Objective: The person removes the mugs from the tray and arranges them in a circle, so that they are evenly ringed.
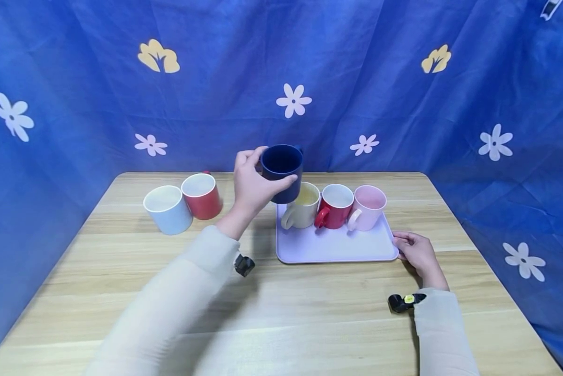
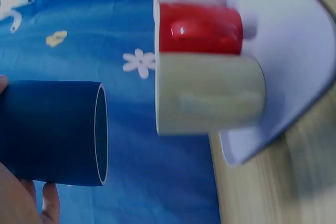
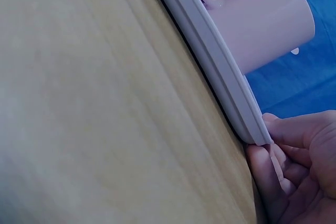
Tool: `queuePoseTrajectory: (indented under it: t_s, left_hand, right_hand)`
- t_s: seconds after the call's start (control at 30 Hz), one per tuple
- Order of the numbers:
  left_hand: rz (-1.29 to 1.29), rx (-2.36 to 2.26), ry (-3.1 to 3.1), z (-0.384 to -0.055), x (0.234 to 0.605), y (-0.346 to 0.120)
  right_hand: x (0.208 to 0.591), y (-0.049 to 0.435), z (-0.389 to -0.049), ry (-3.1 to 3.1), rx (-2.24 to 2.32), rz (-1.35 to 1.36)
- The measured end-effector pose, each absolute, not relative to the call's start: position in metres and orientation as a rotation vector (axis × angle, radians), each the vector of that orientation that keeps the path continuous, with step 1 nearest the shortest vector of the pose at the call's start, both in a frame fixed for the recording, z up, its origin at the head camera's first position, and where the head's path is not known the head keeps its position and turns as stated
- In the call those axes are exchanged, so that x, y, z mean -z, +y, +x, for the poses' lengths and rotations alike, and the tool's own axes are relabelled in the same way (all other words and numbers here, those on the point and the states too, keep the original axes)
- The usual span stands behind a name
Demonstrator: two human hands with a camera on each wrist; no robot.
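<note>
My left hand (image 1: 255, 185) grips a dark navy mug (image 1: 286, 183) around its side, thumb across the front, and holds it in the air behind the left end of a lilac tray (image 1: 309, 250). In the left wrist view the navy mug (image 2: 52, 132) is apart from the cream mug (image 2: 210, 95). On the tray stand a cream mug (image 1: 306, 211), a red mug (image 1: 339, 209) and a pink mug (image 1: 369, 211) in a row, handles toward the front left. My right hand (image 1: 418, 255) pinches the tray's right front corner, thumb and fingers at the rim (image 3: 257, 129).
Left of the tray, a light blue mug (image 1: 170, 214) and another red mug (image 1: 203, 201) with a white inside stand side by side on the wooden table (image 1: 309, 324). A blue flowered curtain (image 1: 243, 78) hangs behind the table and along both sides.
</note>
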State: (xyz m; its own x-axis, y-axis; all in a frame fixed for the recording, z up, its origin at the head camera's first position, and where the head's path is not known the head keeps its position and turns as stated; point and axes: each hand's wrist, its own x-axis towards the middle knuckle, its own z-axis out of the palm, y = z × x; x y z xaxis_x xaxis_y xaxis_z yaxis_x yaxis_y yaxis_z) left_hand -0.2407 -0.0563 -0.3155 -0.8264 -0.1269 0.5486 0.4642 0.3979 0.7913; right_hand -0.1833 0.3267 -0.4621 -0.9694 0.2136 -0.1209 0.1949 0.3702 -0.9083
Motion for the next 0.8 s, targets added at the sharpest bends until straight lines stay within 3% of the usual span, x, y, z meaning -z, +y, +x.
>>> queuePoseTrajectory:
  t_s: [0.33, 0.8]
  left_hand:
    - [-0.136, 1.344, -2.187, -0.243, 0.325, -0.091]
    - [0.019, 1.315, -2.233, -0.239, 0.369, -0.113]
  right_hand:
    - [0.462, 0.327, -0.183, -2.588, -1.706, -0.382]
    - [0.462, 0.325, -0.184, -2.605, -1.681, -0.433]
